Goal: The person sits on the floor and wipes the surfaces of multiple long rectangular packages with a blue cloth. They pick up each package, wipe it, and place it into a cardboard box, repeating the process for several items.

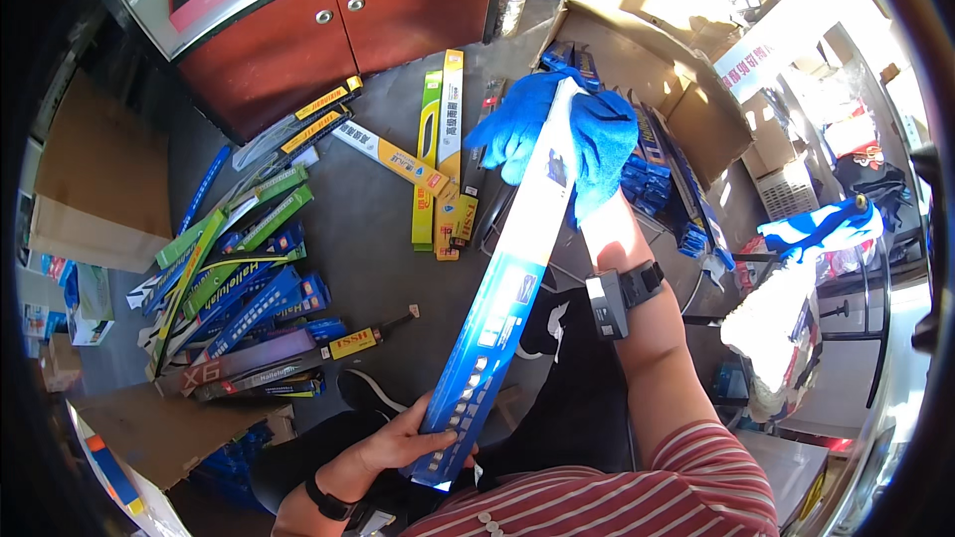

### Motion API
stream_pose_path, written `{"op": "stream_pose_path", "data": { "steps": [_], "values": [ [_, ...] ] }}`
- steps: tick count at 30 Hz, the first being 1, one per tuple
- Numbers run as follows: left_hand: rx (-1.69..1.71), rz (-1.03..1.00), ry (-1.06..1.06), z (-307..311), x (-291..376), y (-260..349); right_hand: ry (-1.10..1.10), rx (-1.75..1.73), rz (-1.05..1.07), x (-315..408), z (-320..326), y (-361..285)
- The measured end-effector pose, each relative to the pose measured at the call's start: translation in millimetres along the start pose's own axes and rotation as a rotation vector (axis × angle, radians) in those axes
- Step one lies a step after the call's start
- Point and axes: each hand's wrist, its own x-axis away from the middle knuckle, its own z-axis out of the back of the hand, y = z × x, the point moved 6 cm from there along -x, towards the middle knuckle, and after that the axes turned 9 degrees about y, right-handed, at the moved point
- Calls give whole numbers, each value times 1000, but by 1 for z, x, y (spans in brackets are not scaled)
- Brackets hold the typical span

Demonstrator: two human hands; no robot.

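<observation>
A long blue and white wiper blade box (485, 328) lies slantwise across the middle of the view. My left hand (406, 436) is bare and closed around the box's lower end. A blue cloth (604, 142) is bunched at the upper end, on both sides of the box. It covers my right hand (589, 134), whose fingers are hidden, so its hold does not show. Near the cloth on the floor lie a yellow and white wiper box (451, 104) and a green one (427, 201).
A heap of wiper boxes (246, 291) covers the floor at the left. An open carton (701, 119) with blue packages stands at the upper right. Red cabinet doors (276, 52) are at the upper left. Another carton (179, 425) sits at the lower left, and a metal-framed chair (880, 313) at the right.
</observation>
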Motion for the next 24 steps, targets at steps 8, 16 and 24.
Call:
{"op": "stream_pose_path", "data": {
  "steps": [8,16,24],
  "values": [
    [127,79,62,7,0,11,-8,-10,15,1,-1,0],
    [214,156,13,12,7,7,-10,-40,64,-2,6,-20],
    [178,108,-44,3,3,10,-92,-33,37,19,-16,-6]
  ]
}}
